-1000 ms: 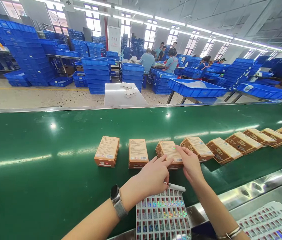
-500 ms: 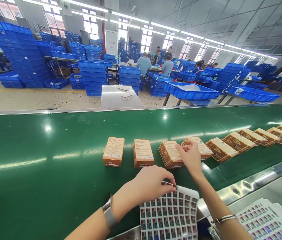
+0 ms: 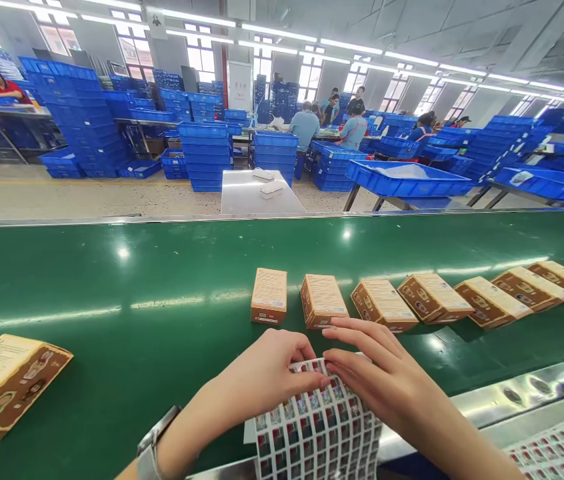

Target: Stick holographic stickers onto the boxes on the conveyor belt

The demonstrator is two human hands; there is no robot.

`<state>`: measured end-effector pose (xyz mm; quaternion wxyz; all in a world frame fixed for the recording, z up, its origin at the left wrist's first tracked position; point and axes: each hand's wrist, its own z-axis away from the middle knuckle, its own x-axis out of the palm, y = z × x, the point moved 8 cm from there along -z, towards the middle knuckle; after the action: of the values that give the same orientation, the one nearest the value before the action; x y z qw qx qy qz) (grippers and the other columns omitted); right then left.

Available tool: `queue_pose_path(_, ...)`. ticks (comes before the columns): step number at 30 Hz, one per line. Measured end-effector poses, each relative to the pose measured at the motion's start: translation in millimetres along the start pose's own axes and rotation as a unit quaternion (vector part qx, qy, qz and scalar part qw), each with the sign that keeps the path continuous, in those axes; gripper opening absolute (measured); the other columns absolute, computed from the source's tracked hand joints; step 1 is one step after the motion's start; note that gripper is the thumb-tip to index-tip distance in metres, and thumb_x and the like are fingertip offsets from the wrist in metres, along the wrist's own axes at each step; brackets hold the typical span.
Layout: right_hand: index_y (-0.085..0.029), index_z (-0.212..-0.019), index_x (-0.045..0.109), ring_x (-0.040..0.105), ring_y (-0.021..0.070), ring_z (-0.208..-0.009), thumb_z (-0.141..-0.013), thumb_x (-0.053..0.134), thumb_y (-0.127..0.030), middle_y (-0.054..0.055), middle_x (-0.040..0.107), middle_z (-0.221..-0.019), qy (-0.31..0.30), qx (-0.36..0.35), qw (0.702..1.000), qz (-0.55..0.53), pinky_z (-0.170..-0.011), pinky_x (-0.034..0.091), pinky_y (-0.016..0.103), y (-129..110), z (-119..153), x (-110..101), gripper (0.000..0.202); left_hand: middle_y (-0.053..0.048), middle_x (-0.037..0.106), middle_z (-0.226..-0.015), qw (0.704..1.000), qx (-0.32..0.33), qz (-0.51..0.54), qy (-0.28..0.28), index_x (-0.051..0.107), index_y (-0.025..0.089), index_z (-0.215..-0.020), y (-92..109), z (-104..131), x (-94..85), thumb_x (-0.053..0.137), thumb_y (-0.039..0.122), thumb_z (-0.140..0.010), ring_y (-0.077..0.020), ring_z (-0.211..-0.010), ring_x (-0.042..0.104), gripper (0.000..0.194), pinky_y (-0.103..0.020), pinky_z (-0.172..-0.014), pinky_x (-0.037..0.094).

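Note:
My left hand (image 3: 277, 373) is closed on the upper edge of a sheet of small stickers (image 3: 317, 433), thumb in front and fingers curled behind. The sheet bends downward, covered in rows of small shiny rectangles. My right hand (image 3: 382, 373) is at the same edge, its fingertips together on the stickers close to my left thumb; whether a single sticker is between them is hidden. Just beyond the hands, a brown and cream box (image 3: 323, 300) lies on the green conveyor belt (image 3: 172, 373). Another such box (image 3: 269, 297) is to its left, and a box (image 3: 385, 305) to its right.
Several more boxes (image 3: 492, 303) run along the belt to the right. One box (image 3: 7, 387) lies at the near left. More sticker sheets (image 3: 562, 450) rest at the lower right beside the metal rail (image 3: 517, 397). Blue crates (image 3: 205, 157) and people (image 3: 305, 130) are beyond the belt.
My right hand has left a box and come back to the sticker sheet. The row of boxes has shifted right in view, and the near-left box shows more. The camera has turned left.

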<state>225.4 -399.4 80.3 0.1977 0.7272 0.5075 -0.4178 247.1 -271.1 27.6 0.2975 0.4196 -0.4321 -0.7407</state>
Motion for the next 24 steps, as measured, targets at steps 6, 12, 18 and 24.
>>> queue_pose_path(6, -0.016, -0.102, 0.069, 0.055, 0.0254, -0.122, -0.096, 0.058, -0.004, 0.011, 0.067, -0.120, 0.048, 0.041, 0.995, -0.076, -0.104, 0.046, 0.039, 12.7, 16.4, -4.2, 0.017, -0.001, 0.073, -0.072, 0.997, 0.015, -0.072, 0.016, 0.068, 0.019, -0.082, -5.3, -4.9, -6.0, 0.064, 0.041, -0.087, -0.0178, -0.066, 0.067, 0.023, -0.026, -0.055, 0.047)
queue_pose_path(12, -0.022, -0.094, 0.075, 0.059, 0.0305, -0.121, -0.077, 0.080, -0.049, 0.008, 0.071, -0.118, 0.246, 0.493, 0.749, -0.368, -0.110, 0.042, 0.045, 163.6, 73.4, 32.4, 0.032, -0.009, 0.054, -0.151, 0.971, 0.124, -0.205, 0.021, 0.073, 0.019, -0.079, 5.4, -33.6, 4.1, 0.075, 0.031, -0.084, -0.0313, -0.142, 0.045, 0.013, -0.049, -0.117, 0.039)
queue_pose_path(18, -0.016, -0.085, 0.069, 0.072, 0.0244, -0.086, -0.080, 0.079, -0.042, 0.004, 0.073, -0.078, 0.277, 0.556, 0.661, -0.421, -0.086, 0.059, 0.042, 228.0, 84.1, 76.8, 0.028, -0.014, 0.032, -0.162, 0.930, 0.199, -0.308, -0.022, 0.075, 0.012, -0.079, 23.4, -82.6, 36.2, 0.076, 0.021, -0.082, -0.0311, -0.153, 0.022, 0.010, -0.051, -0.129, 0.013)
queue_pose_path(24, -0.014, -0.085, 0.067, 0.070, 0.0169, -0.073, -0.097, 0.068, -0.029, -0.001, 0.070, -0.076, 0.276, 0.586, 0.647, -0.402, -0.075, 0.059, 0.034, 243.6, 94.5, 78.7, 0.019, -0.018, 0.037, -0.159, 0.906, 0.204, -0.370, -0.029, 0.076, 0.009, -0.083, 31.6, -105.4, 46.3, 0.071, 0.013, -0.083, -0.0294, -0.148, 0.037, 0.006, -0.048, -0.129, 0.015)
